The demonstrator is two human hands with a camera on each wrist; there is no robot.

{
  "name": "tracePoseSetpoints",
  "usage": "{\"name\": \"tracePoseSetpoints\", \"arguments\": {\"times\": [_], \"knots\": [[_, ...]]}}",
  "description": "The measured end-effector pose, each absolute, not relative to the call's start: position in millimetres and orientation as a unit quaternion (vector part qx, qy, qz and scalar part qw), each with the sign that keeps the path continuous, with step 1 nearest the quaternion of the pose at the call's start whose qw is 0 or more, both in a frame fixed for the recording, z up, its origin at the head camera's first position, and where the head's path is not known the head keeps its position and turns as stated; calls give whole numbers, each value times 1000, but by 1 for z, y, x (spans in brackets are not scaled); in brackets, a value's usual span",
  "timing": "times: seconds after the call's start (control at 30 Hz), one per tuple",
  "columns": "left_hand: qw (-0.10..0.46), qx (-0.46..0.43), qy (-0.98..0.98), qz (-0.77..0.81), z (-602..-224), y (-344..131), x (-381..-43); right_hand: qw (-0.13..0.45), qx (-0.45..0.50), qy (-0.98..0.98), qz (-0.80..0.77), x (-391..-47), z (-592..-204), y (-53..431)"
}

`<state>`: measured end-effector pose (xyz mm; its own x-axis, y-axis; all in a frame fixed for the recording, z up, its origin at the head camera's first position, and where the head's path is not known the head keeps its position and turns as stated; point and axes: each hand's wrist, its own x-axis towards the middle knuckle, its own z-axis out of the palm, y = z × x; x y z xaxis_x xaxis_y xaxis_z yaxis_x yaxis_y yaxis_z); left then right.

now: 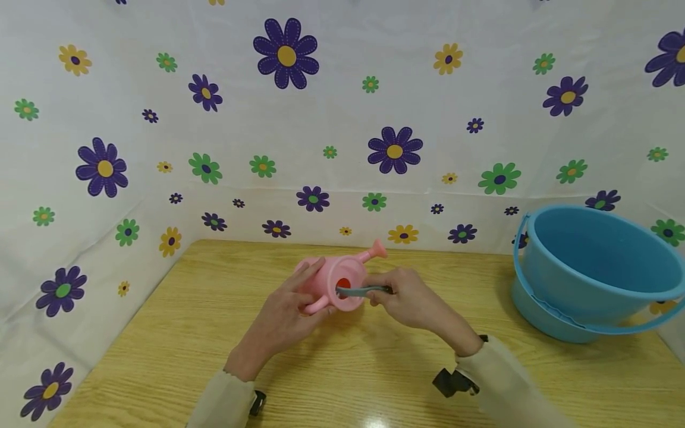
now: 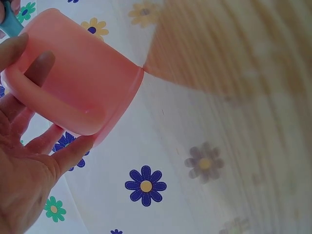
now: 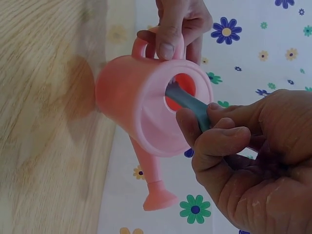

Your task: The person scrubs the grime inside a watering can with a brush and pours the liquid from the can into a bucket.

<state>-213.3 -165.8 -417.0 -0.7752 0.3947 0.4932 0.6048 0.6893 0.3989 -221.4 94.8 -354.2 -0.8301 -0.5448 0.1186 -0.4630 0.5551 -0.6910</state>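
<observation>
Your left hand (image 1: 289, 315) is clamped on the pink watering can (image 1: 323, 279) at its handle (image 1: 317, 306), with fingers reaching onto the body. Your right hand (image 1: 404, 297) pinches a blue-grey brush (image 1: 358, 292) between thumb and forefinger, the other fingers curled in. The two hands are apart, with the can's front between them.

The can lies tilted, its base edge touching the wooden table (image 1: 187, 333) and its top turned toward your right hand. The brush's far end goes into the round opening (image 3: 185, 87) there; you can't see most of that end. The spout (image 1: 377, 249) points away, just beyond your right hand.

Well to the right of your right hand stands a blue bucket (image 1: 583, 297), its carrying handle (image 1: 626, 330) hanging down in front. Beyond both hands is a flowered sheet (image 1: 348, 107). You wear pale sleeves (image 1: 222, 398), with a black strap (image 1: 452, 382) near your right wrist.
</observation>
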Motion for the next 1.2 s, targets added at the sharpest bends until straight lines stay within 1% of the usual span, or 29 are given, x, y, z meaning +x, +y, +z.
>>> {"name": "tracePoseSetpoints", "arguments": {"times": [0.3, 0.47, 0.7, 0.83, 0.93, 1.07, 1.2], "knots": [[209, -290, -893, -273, -419, -166, -213, 42, -301, 877, -372, -224, -360, 85], [208, -286, -895, -271, -419, -166, -213, 31, -309, 880, -360, -225, -362, 80], [204, -286, -895, -274, -419, -165, -213, -35, -352, 879, -319, -226, -363, 72], [204, -287, -895, -274, -418, -165, -214, -86, -398, 872, -273, -228, -365, 70], [199, -286, -896, -275, -417, -166, -214, -113, -431, 862, -240, -229, -367, 70], [198, -284, -897, -275, -417, -165, -214, -114, -444, 860, -225, -229, -368, 71], [201, -287, -895, -274, -418, -165, -214, -87, -432, 869, -225, -226, -367, 71]]}}
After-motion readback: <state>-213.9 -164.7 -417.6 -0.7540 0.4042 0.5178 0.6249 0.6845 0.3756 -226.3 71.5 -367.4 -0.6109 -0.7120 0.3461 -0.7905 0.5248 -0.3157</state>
